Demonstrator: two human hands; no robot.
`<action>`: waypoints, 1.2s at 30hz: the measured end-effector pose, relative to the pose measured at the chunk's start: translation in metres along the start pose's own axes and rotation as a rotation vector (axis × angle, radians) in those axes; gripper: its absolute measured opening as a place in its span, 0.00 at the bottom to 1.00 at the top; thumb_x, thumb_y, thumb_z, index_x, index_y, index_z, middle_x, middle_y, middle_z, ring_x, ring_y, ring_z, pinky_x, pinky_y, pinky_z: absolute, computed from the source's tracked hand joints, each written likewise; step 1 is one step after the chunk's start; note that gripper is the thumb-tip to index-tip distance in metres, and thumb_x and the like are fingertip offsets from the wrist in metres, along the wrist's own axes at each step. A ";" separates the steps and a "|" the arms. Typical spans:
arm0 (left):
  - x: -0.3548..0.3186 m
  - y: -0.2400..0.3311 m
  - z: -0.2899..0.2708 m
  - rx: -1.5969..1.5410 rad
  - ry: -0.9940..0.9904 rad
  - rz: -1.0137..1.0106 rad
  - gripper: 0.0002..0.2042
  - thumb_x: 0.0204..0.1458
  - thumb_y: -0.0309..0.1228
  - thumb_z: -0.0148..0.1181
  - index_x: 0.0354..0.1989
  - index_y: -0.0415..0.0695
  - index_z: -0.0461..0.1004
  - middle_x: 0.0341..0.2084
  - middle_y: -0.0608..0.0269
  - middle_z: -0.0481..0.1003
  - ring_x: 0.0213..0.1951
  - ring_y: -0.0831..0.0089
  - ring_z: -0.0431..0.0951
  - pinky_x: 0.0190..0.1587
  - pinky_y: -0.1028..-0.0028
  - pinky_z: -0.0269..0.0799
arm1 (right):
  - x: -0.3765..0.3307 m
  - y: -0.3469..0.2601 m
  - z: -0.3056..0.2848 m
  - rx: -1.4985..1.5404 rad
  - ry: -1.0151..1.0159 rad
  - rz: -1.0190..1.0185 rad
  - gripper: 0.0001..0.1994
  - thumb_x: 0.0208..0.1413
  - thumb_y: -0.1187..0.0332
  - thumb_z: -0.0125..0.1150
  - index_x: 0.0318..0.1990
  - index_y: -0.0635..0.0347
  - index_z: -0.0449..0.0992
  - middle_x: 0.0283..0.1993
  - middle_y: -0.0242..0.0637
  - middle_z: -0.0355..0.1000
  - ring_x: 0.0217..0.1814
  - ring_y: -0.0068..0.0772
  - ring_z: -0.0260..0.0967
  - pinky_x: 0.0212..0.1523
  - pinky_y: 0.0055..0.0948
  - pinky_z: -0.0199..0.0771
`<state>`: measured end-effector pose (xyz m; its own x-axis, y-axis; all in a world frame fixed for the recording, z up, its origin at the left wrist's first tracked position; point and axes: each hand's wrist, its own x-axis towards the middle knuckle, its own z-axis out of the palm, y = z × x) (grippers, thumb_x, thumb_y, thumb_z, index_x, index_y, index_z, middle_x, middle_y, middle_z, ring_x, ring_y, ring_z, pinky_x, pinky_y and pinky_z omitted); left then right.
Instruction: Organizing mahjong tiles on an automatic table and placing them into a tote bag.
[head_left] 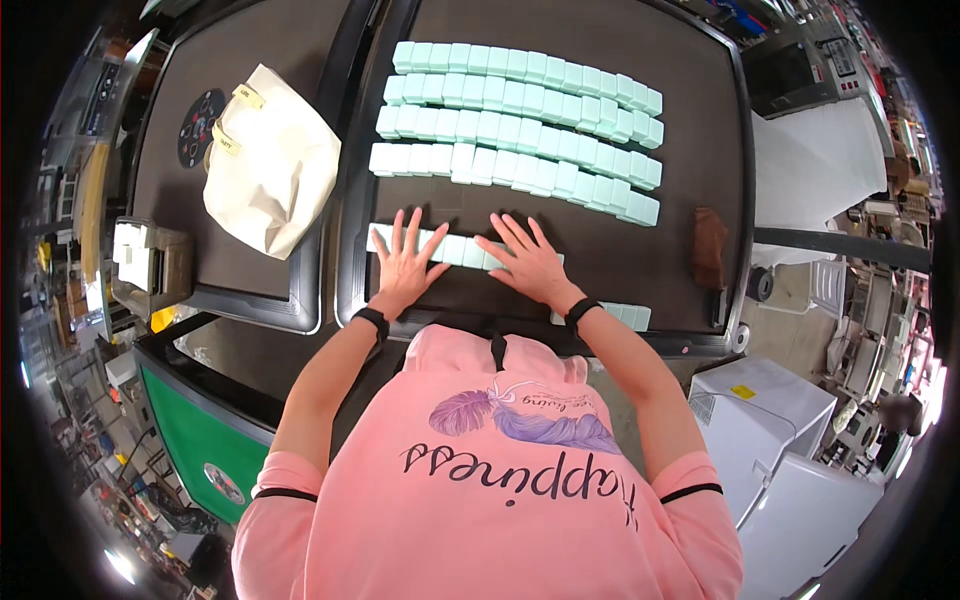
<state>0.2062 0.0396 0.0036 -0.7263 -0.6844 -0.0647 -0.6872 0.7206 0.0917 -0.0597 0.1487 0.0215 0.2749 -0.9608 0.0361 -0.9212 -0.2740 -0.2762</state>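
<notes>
A short row of mint-green mahjong tiles (456,250) lies across the near part of a dark table (560,250). My left hand (404,268) rests over its left end, fingers spread and pointing away from me. Over the right end lies my right hand (530,262), also with fingers apart; some tiles are hidden beneath both hands. Beyond them, several long rows of the same tiles (520,100) run left to right, slightly bent, face down or blank side up. By my right wrist sits a small group of tiles (630,317), partly covered by the wrist.
A cream cloth bag (275,165) stands on a second dark table at the left. A brown object (709,250) lies near the right rim. White cabinets (765,410) stand at the lower right, and a green-topped table (200,430) at the lower left.
</notes>
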 end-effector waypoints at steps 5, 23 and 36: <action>0.047 -0.014 -0.005 0.009 0.014 0.037 0.35 0.59 0.55 0.58 0.75 0.72 0.53 0.77 0.56 0.44 0.76 0.46 0.41 0.65 0.22 0.40 | 0.021 0.021 -0.002 -0.014 0.022 0.027 0.34 0.62 0.50 0.60 0.75 0.31 0.57 0.80 0.39 0.48 0.81 0.43 0.47 0.76 0.54 0.49; 0.045 0.055 -0.005 -0.093 0.054 0.243 0.39 0.58 0.50 0.62 0.77 0.73 0.48 0.78 0.54 0.43 0.77 0.52 0.42 0.70 0.37 0.49 | -0.039 -0.031 0.014 0.149 0.210 0.632 0.43 0.62 0.56 0.63 0.74 0.71 0.48 0.77 0.70 0.36 0.78 0.72 0.42 0.73 0.56 0.53; 0.072 0.050 0.001 -0.032 0.076 0.257 0.39 0.59 0.51 0.60 0.77 0.72 0.47 0.78 0.55 0.43 0.78 0.56 0.42 0.72 0.40 0.47 | -0.018 0.006 -0.002 0.218 0.221 0.662 0.42 0.62 0.56 0.61 0.75 0.67 0.48 0.77 0.70 0.36 0.76 0.74 0.44 0.71 0.53 0.59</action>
<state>0.1196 0.0261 0.0026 -0.8728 -0.4865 0.0396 -0.4786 0.8689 0.1267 -0.0708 0.1643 0.0208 -0.4034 -0.9149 -0.0182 -0.7935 0.3596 -0.4910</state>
